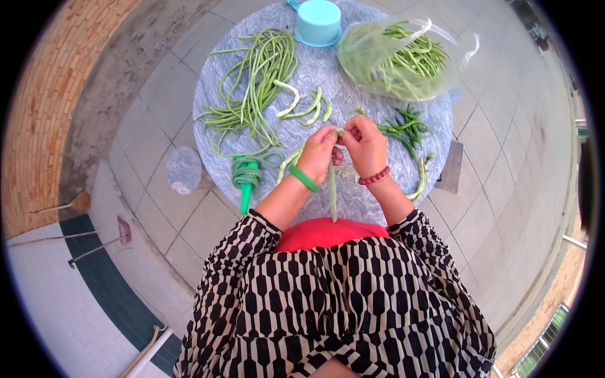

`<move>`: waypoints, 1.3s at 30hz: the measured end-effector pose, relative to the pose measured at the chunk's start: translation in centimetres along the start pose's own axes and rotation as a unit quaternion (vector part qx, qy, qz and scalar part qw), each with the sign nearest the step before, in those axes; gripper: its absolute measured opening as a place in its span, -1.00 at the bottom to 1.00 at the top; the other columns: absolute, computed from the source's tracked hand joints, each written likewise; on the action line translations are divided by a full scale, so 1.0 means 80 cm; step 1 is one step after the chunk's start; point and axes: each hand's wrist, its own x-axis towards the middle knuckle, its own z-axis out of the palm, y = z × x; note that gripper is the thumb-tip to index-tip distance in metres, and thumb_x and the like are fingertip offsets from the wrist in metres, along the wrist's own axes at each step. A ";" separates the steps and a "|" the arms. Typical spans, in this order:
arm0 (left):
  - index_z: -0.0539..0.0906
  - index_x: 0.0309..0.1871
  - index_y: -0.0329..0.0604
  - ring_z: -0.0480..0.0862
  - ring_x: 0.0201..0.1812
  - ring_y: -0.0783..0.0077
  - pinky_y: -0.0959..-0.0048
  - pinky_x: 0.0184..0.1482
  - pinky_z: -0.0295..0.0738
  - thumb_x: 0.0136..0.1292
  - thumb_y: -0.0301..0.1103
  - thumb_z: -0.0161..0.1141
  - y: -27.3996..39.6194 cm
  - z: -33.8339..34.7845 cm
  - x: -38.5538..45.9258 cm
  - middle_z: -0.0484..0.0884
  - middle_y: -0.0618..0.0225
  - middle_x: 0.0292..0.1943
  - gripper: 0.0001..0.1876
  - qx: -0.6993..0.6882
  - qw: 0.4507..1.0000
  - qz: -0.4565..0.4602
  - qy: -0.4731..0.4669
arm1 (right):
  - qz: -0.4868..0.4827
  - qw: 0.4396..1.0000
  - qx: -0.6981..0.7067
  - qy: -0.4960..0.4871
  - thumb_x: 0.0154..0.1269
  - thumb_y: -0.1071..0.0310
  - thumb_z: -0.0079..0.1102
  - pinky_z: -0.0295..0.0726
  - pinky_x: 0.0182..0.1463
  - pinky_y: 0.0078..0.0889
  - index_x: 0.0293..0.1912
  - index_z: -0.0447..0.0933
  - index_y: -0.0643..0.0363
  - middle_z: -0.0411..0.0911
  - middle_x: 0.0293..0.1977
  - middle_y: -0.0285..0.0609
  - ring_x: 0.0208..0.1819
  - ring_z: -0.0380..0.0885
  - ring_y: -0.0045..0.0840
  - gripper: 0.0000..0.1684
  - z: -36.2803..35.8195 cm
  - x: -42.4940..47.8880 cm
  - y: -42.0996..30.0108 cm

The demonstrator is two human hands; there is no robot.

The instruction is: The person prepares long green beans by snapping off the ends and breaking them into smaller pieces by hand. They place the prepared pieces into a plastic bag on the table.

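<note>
A pale green bean pod (332, 189) hangs down over the table's near part, its top end pinched between the fingertips of my left hand (317, 151) and my right hand (366, 146). The hands nearly meet at that end. Long green beans (253, 90) lie in a tangled heap at the table's left. Several short, thick pods (312, 111) rest just beyond my hands. Green chili peppers (409, 125) are piled right of my right hand. More pale pods lie by my left wrist and at the right edge (419, 182).
The round marble-patterned table (316, 66) also bears a light-blue plastic pot (319, 21), a clear plastic bag of green beans (401, 61) and a green handle wound with cord (246, 177). A round stool (184, 170) stands at the left on the tiled floor.
</note>
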 end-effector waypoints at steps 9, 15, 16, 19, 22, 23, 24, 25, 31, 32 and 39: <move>0.45 -0.07 -0.11 0.49 -0.41 0.54 0.44 -0.32 0.50 0.40 -0.26 -0.13 0.001 0.005 -0.005 0.50 0.40 -0.29 -0.79 -0.151 0.986 -0.049 0.042 | -0.063 0.994 -0.084 -0.004 0.00 0.48 0.18 0.45 -0.45 -0.35 -0.45 0.39 0.17 0.44 -0.51 -0.16 -0.50 0.48 -0.31 -0.87 0.009 0.000 -0.011; 0.46 -0.18 -0.14 0.45 -0.44 0.52 0.47 -0.40 0.46 0.39 -0.24 -0.13 0.021 -0.037 0.007 0.46 0.37 -0.36 -0.80 -0.140 0.985 0.011 0.097 | 0.050 0.990 -0.002 -0.134 0.00 0.58 0.19 0.46 -0.45 -0.51 -0.41 0.42 0.21 0.41 -0.54 -0.24 -0.53 0.47 -0.58 -0.86 -0.034 -0.046 -0.004; 0.46 -0.20 -0.14 0.44 -0.46 0.53 0.47 -0.43 0.45 0.40 -0.25 -0.13 0.023 -0.044 0.009 0.46 0.37 -0.39 -0.80 -0.150 0.984 0.026 0.097 | 0.047 0.988 -0.019 -0.145 0.12 0.52 0.17 0.41 -0.46 -0.67 -0.39 0.45 0.23 0.44 -0.49 -0.37 -0.53 0.42 -0.73 -0.93 -0.038 -0.055 0.007; 0.46 -0.20 -0.14 0.44 -0.46 0.52 0.47 -0.44 0.44 0.40 -0.26 -0.14 0.023 -0.055 0.013 0.46 0.37 -0.39 -0.80 -0.136 0.981 0.030 0.133 | 0.238 0.947 0.100 -0.192 0.20 0.45 0.07 0.47 -0.51 -0.51 -0.32 0.47 0.25 0.50 -0.42 -0.20 -0.47 0.52 -0.64 -0.93 -0.044 -0.079 0.016; 0.46 -0.17 -0.16 0.44 -0.46 0.53 0.46 -0.42 0.46 0.41 -0.27 -0.17 0.018 -0.052 0.014 0.46 0.36 -0.38 -0.79 -0.150 0.975 0.049 0.154 | 0.193 0.944 0.036 -0.266 0.29 0.27 0.02 0.47 -0.55 -0.50 -0.33 0.49 0.24 0.51 -0.56 -0.20 -0.50 0.55 -0.61 -0.78 -0.046 -0.091 0.020; 0.45 -0.16 -0.16 0.44 -0.46 0.53 0.46 -0.42 0.46 0.41 -0.27 -0.17 0.017 -0.051 0.013 0.46 0.36 -0.38 -0.79 -0.158 0.973 0.055 0.159 | 0.173 0.938 -0.001 -0.300 0.29 0.24 0.03 0.47 -0.55 -0.49 -0.35 0.49 0.23 0.50 -0.61 -0.20 -0.51 0.56 -0.60 -0.76 -0.046 -0.095 0.023; 0.46 -0.14 -0.16 0.46 -0.44 0.51 0.46 -0.39 0.48 0.41 -0.29 -0.17 0.014 -0.053 0.014 0.46 0.35 -0.37 -0.79 -0.165 0.972 0.055 0.159 | 0.213 0.928 0.005 -0.306 0.26 0.22 0.05 0.47 -0.51 -0.39 -0.40 0.49 0.21 0.48 -0.67 -0.17 -0.56 0.55 -0.45 -0.75 -0.043 -0.098 0.023; 0.46 -0.11 -0.16 0.48 -0.40 0.51 0.46 -0.36 0.49 0.41 -0.29 -0.17 0.011 -0.056 0.015 0.47 0.35 -0.34 -0.79 -0.138 0.974 0.060 0.168 | 0.194 0.937 -0.014 -0.289 0.25 0.22 0.06 0.47 -0.48 -0.34 -0.41 0.49 0.20 0.49 -0.65 -0.14 -0.55 0.54 -0.39 -0.75 -0.041 -0.101 0.026; 0.47 0.03 -0.19 0.56 -0.14 0.20 0.21 -0.08 0.44 0.17 -0.45 0.09 0.028 -0.035 -0.022 0.54 0.24 -0.12 -0.67 0.682 0.515 0.484 0.187 | -0.010 0.962 -0.187 -0.200 0.14 0.22 0.14 0.48 -0.39 -0.16 -0.45 0.45 0.13 0.51 -0.55 -0.11 -0.47 0.52 -0.19 -0.80 -0.047 -0.107 0.032; 0.49 0.02 -0.17 0.54 -0.09 0.08 0.17 -0.02 0.40 0.01 -0.48 0.16 0.028 -0.019 -0.040 0.55 0.25 -0.07 -0.58 0.714 0.522 0.461 0.076 | -0.027 0.958 -0.201 -0.200 0.12 0.22 0.15 0.47 -0.40 -0.16 -0.45 0.44 0.12 0.50 -0.54 -0.13 -0.46 0.52 -0.21 -0.80 -0.051 -0.105 0.020; 0.54 -0.06 -0.22 0.64 -0.23 0.28 0.43 -0.12 0.52 0.19 -0.43 0.12 -0.027 -0.025 -0.044 0.63 0.33 -0.30 -0.76 0.542 0.811 0.176 -0.134 | -0.057 0.975 -0.192 -0.099 0.13 0.25 0.14 0.47 -0.43 -0.22 -0.44 0.45 0.10 0.50 -0.53 -0.16 -0.45 0.53 -0.24 -0.84 -0.053 -0.092 0.006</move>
